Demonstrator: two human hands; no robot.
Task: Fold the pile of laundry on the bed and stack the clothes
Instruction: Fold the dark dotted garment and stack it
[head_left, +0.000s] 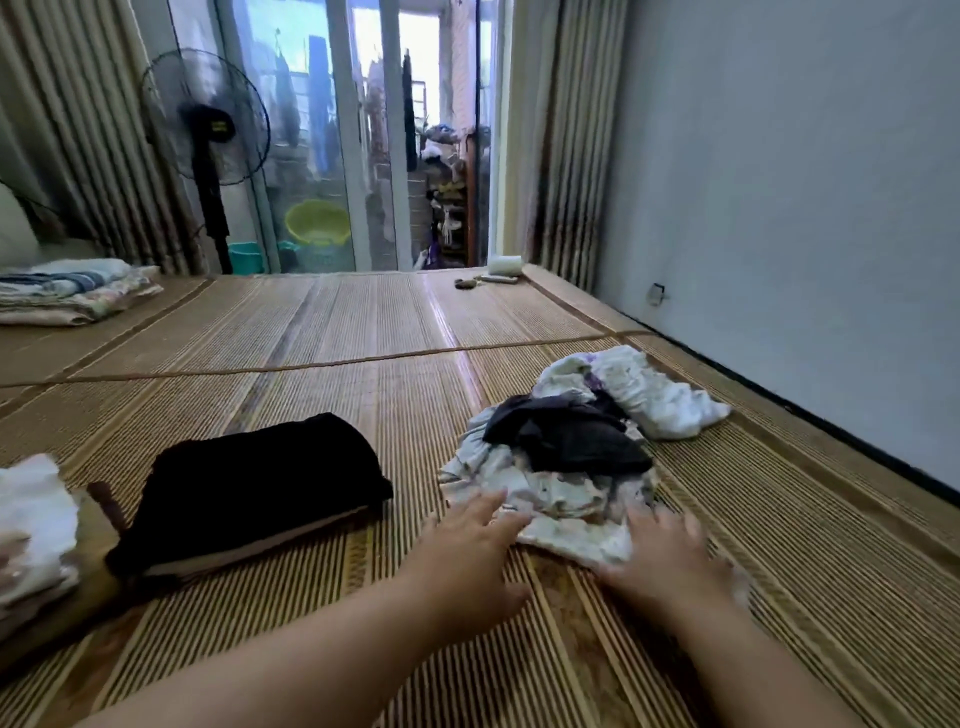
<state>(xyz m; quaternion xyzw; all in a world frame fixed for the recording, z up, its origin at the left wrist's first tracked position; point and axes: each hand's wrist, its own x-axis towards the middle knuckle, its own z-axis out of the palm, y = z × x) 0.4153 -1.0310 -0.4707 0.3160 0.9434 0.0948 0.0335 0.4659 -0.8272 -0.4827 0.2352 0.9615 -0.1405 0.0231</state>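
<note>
A loose pile of laundry (566, 467) lies on the bamboo mat of the bed (322, 395), right of centre: pale printed cloth below, a dark garment (566, 431) on top, a crumpled white piece (649, 395) behind. My left hand (467, 551) reaches to the pile's near left edge, fingers spread, touching the pale cloth. My right hand (670, 556) lies flat on the pile's near right edge, blurred. Neither hand grips anything that I can see. A folded black garment (254, 488) rests to the left. A folded white stack (36, 530) sits at the far left edge.
Folded blankets (72, 291) lie at the bed's back left corner. A standing fan (208, 150) and curtains are behind the bed. A white roll (504, 265) and small items sit at the far edge. A grey wall (805, 208) borders the right side.
</note>
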